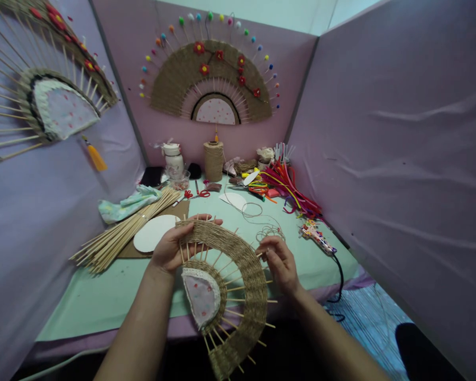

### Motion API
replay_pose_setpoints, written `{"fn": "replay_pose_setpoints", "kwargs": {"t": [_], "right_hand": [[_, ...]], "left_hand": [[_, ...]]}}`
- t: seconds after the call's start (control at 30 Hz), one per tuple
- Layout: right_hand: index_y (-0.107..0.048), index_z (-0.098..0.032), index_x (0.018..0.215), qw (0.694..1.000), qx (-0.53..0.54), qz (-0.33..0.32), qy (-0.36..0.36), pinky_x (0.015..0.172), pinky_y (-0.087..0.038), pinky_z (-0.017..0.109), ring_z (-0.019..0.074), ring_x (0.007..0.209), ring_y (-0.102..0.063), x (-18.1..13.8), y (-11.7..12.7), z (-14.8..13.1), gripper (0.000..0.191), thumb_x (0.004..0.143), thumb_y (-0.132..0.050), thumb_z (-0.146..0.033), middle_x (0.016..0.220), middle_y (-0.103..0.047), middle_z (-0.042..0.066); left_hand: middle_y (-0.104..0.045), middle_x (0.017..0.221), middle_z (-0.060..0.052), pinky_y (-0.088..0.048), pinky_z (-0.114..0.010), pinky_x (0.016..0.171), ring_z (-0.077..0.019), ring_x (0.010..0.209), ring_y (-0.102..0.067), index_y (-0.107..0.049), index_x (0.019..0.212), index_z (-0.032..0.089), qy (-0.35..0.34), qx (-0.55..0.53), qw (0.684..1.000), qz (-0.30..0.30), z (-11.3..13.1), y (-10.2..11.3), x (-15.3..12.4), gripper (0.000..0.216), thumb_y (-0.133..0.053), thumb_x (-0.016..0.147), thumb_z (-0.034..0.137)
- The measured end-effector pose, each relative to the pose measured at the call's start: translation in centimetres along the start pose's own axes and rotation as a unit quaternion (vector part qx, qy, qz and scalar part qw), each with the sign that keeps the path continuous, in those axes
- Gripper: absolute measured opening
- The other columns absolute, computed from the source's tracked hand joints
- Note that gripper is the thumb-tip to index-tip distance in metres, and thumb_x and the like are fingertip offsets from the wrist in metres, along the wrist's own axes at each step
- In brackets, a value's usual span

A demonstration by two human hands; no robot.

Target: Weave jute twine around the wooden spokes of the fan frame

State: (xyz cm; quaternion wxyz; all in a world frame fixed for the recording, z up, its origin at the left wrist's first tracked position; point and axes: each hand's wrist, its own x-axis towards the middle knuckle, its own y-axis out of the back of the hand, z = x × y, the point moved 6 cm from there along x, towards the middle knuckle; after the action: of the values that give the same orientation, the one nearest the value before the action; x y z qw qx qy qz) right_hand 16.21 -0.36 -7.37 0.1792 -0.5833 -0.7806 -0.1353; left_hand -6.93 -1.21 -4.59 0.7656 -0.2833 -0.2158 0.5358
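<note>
My left hand (174, 246) grips the upper left end of a half-round woven fan (256, 280), thumb in front and fingers behind. Thin wooden sticks fan out through its twine band, their tips poking past the outer edge. At its centre sits a pale half-circle of spotted cloth (201, 300) edged with white lace. My right hand (280, 264) is closed in a pinch at the fan's right outer edge, beside a stick tip. Loose twine (270, 231) lies in loops just behind those fingers and seems to run into them; the exact grip is partly hidden.
On the left lie a bundle of sticks (130, 233), a white oval card (154, 234) and a cloth (130, 203). Behind stand a twine cone (213, 161) and a bottle (173, 159). Pipe cleaners (293, 190) and a corded glue gun (317, 238) lie right. Finished fans (162, 79) hang on the walls.
</note>
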Motion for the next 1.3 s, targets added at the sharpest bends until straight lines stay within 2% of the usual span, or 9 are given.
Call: {"fn": "replay_pose_setpoints", "kwargs": {"t": [0.17,0.3,0.43,0.63,0.9,1.03,1.1,1.2,1.3], "right_hand": [[-0.055,-0.020,0.088,0.990,0.038,-0.039,-0.129,0.056,-0.042,0.026,0.0146,0.062,-0.050,-0.9,-1.4,2.0,0.027,0.080,-0.055,-0.045,0.070,-0.054,0.001],[-0.057,-0.019,0.091,0.985,0.053,-0.041,-0.160,0.059,-0.042,0.025,0.0141,0.065,-0.051,0.1,-1.9,1.6,0.028,0.076,-0.061,-0.043,0.072,-0.055,0.001],[-0.059,-0.018,0.085,0.987,0.031,-0.037,-0.151,0.059,-0.040,0.023,0.0127,0.066,-0.050,4.2,-2.3,-0.3,0.026,0.074,-0.064,-0.041,0.076,-0.058,0.001],[-0.058,-0.016,0.078,0.985,0.009,-0.119,-0.120,0.056,-0.035,0.021,0.0096,0.060,-0.045,11.3,-3.3,-2.6,0.024,0.074,-0.063,-0.040,0.068,-0.053,-0.002],[-0.057,-0.015,0.073,0.979,-0.149,-0.135,-0.032,0.054,-0.032,0.022,0.0097,0.059,-0.042,14.6,-2.9,-5.1,0.022,0.076,-0.057,-0.036,0.065,-0.050,-0.002],[-0.059,-0.014,0.074,0.962,-0.215,-0.168,-0.030,0.050,-0.031,0.021,0.0096,0.057,-0.042,14.4,-3.5,-4.9,0.020,0.077,-0.053,-0.034,0.063,-0.051,-0.002],[-0.061,-0.014,0.074,0.951,-0.247,-0.187,-0.022,0.051,-0.031,0.021,0.0100,0.058,-0.044,14.2,-3.9,-4.6,0.018,0.077,-0.053,-0.030,0.063,-0.053,-0.001],[-0.062,-0.015,0.073,0.939,-0.278,-0.202,0.003,0.053,-0.032,0.021,0.0104,0.060,-0.045,13.9,-4.5,-4.5,0.016,0.077,-0.054,-0.028,0.065,-0.056,-0.001],[-0.062,-0.015,0.075,0.935,-0.286,-0.209,0.013,0.053,-0.033,0.021,0.0104,0.060,-0.046,13.6,-4.7,-4.4,0.016,0.078,-0.052,-0.027,0.066,-0.057,-0.001]], "left_hand": [[-0.059,0.124,-0.017,-0.052,-0.041,0.084,-0.0276,0.106,-0.061,-0.058,0.111,0.013,-0.004,0.002,0.999,0.036,0.1,0.4,-0.1,0.028,-0.046,0.088,0.021],[-0.061,0.122,-0.016,-0.052,-0.040,0.082,-0.0263,0.105,-0.062,-0.057,0.112,0.014,-0.026,-0.002,0.994,0.103,0.7,1.2,0.0,0.028,-0.047,0.086,0.018],[-0.065,0.117,-0.013,-0.050,-0.041,0.088,-0.0243,0.106,-0.062,-0.058,0.112,0.014,-0.107,-0.035,0.981,0.157,2.7,2.0,0.5,0.030,-0.046,0.084,0.014],[-0.071,0.101,-0.009,-0.050,-0.030,0.087,-0.0180,0.099,-0.065,-0.062,0.103,0.014,-0.206,-0.063,0.959,0.185,5.9,3.5,3.7,0.029,-0.051,0.077,0.010],[-0.067,0.082,0.001,-0.047,-0.024,0.075,-0.0116,0.078,-0.064,-0.058,0.091,0.018,-0.317,0.015,0.886,0.339,5.1,6.6,6.0,0.017,-0.061,0.074,0.018],[-0.060,0.106,0.000,-0.039,-0.022,0.087,-0.0121,0.103,-0.054,-0.055,0.100,0.023,-0.417,0.186,0.763,0.457,5.8,5.4,2.7,0.029,-0.065,0.073,0.019],[-0.057,0.116,-0.003,-0.038,-0.022,0.089,-0.0145,0.108,-0.050,-0.058,0.103,0.024,-0.448,0.267,0.742,0.421,6.2,3.2,2.0,0.031,-0.065,0.073,0.017],[-0.063,0.107,-0.007,-0.041,-0.024,0.080,-0.0184,0.095,-0.056,-0.066,0.095,0.020,-0.396,0.325,0.810,0.288,5.5,0.1,3.1,0.021,-0.063,0.074,0.015],[-0.068,0.096,-0.005,-0.043,-0.025,0.063,-0.0130,0.060,-0.058,-0.065,0.106,0.022,-0.305,0.351,0.857,0.220,4.2,-1.2,4.5,0.029,-0.062,0.077,0.019]]}}
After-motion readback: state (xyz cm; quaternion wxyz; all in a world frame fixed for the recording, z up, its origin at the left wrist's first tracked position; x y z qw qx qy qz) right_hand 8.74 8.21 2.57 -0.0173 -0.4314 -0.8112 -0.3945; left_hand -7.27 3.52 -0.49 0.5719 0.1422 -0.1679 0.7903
